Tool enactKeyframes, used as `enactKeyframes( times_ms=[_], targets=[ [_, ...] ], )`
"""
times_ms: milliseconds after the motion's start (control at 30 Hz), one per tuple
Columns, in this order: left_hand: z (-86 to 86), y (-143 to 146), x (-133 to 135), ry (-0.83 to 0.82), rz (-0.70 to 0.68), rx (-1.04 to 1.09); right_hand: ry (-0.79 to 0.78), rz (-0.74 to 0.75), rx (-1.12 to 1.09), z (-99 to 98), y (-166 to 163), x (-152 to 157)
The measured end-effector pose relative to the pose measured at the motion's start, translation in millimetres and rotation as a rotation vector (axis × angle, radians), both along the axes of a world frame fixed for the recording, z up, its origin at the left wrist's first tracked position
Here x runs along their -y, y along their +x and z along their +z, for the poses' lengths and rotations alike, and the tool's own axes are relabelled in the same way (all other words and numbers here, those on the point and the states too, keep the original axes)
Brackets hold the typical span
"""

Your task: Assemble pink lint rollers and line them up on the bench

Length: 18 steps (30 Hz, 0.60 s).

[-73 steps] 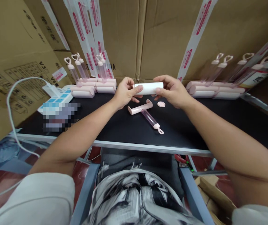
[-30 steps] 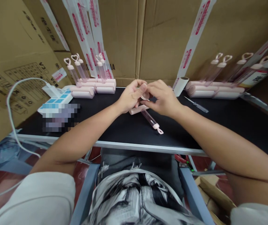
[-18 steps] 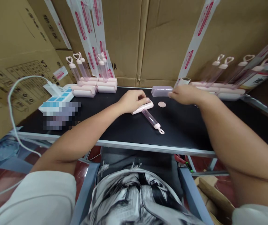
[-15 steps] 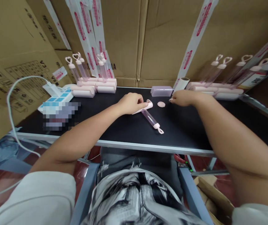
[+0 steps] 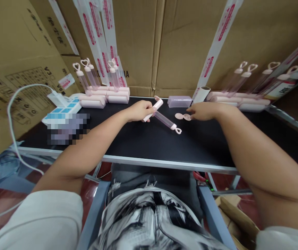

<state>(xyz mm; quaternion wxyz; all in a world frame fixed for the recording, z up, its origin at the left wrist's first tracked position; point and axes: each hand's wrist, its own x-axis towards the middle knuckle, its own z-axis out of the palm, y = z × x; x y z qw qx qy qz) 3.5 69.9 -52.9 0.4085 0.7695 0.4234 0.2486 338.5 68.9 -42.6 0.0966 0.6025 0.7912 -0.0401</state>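
Pink plastic roller frame (image 5: pixel 156 105) was clamped in the left hand (image 5: pixel 137 111), fingers wrapped round its near end. It sat at mid-table, over the black table top (image 5: pixel 138 146). The right hand (image 5: pixel 203 110) lay low, apart from the left, with its fingertips (image 5: pixel 190 116) on or at the nearer of two round caps (image 5: pixel 179 116). I could not tell whether it pinched that cap or only touched it.

Risks, as judged:
- The clear handle tube (image 5: pixel 165 121) hung out from the frame unsupported. A turn of the left wrist could swing its loop end (image 5: pixel 178 130) across the mat and knock the caps just beside it.
- The caps were small and flat. A fingertip could slide one along the mat instead of lifting it.
- The white roll (image 5: pixel 201 93) leaned on the carton (image 5: pixel 180 45) behind the right hand and could tip if that hand drew back carelessly.

Orientation:
- The frame's long axis ran from near-left to far-right, with its free end raised and pointing toward the lilac cover (image 5: pixel 179 101).
- The handle's long axis ran the other way, from the left hand out toward near-right, loop end foremost.
- Whether the loop touched the table could not be told.
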Motion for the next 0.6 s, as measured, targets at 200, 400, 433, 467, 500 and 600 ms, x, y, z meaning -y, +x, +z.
enactKeyframes(
  times_ms=[200,400,433,467,500,600],
  targets=[
    [1.0,-3.6,-7.4,0.047,0.058,0.168,0.131,-0.037,-0.467,18.2,-26.2,20.5],
    [10.2,-5.7,-9.8,0.030,0.181,0.422,-0.221,0.080,-0.967,17.9,-52.0,38.6],
    [13.7,-7.9,-8.6,-0.015,0.173,0.449,-0.227,0.097,-0.982,18.3,-54.0,39.8],
    [17.1,-10.3,-6.9,-0.074,0.148,0.453,-0.232,0.120,-0.986,19.2,-55.3,40.9],
    [20.2,-12.7,-5.0,-0.137,0.110,0.437,-0.234,0.147,-0.982,20.4,-56.2,41.9],
    [24.5,-16.3,0.5,-0.250,-0.003,0.366,-0.197,0.208,-0.936,23.7,-58.4,45.3]
  ],
)
